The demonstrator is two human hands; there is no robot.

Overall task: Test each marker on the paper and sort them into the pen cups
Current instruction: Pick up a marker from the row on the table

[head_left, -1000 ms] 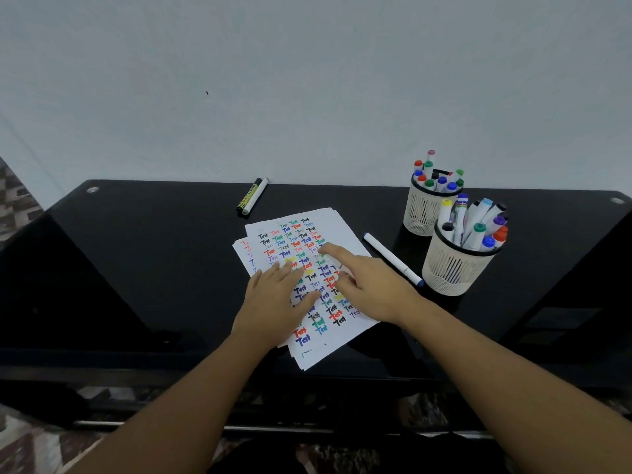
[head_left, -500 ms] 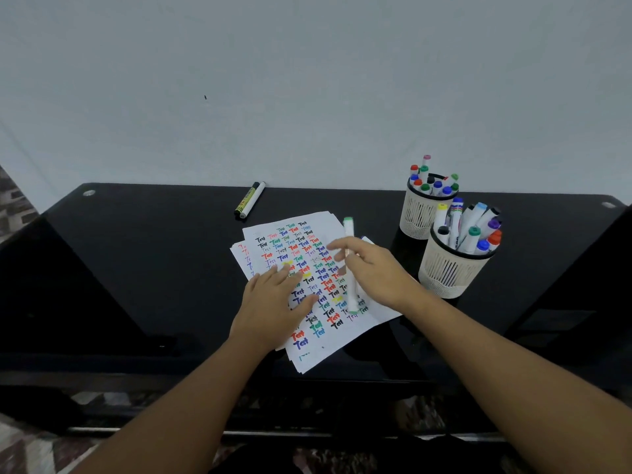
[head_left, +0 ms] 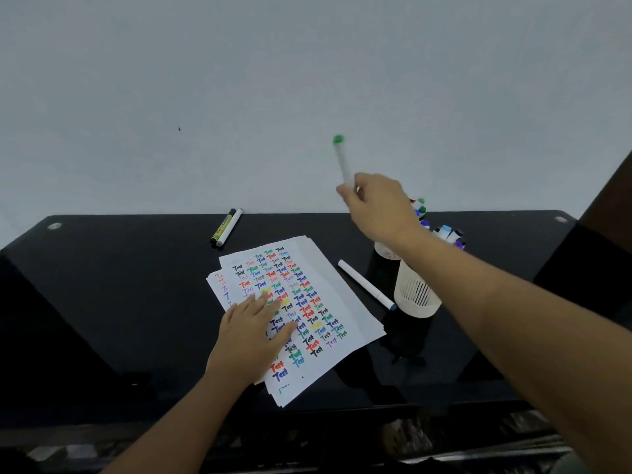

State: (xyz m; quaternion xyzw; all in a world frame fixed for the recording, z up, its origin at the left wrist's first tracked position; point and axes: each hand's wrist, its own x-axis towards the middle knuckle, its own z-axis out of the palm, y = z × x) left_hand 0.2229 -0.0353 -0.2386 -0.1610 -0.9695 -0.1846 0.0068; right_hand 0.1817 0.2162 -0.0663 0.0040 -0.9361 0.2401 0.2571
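Note:
My right hand [head_left: 378, 208] is raised above the far pen cup [head_left: 384, 250] and holds a white marker with a green cap [head_left: 342, 160] upright by its lower end. My left hand [head_left: 254, 331] lies flat on the stack of paper [head_left: 338, 292] covered with coloured test words. The near white mesh pen cup [head_left: 415, 297] stands right of the paper, and my right forearm hides most of both cups. Several markers [head_left: 448, 234] stick out of them. A white marker with a blue cap [head_left: 366, 284] lies on the table between paper and cups.
The table [head_left: 119, 295] is black and glossy, set against a pale wall. A black-and-yellow marker [head_left: 222, 227] and a white marker [head_left: 231, 227] lie side by side at the back, left of the paper. A dark object [head_left: 595, 254] stands at the right edge.
My right hand picked the green-capped marker up from the paper and lifted it up and to the right, above the cups. My left hand stayed on the paper.

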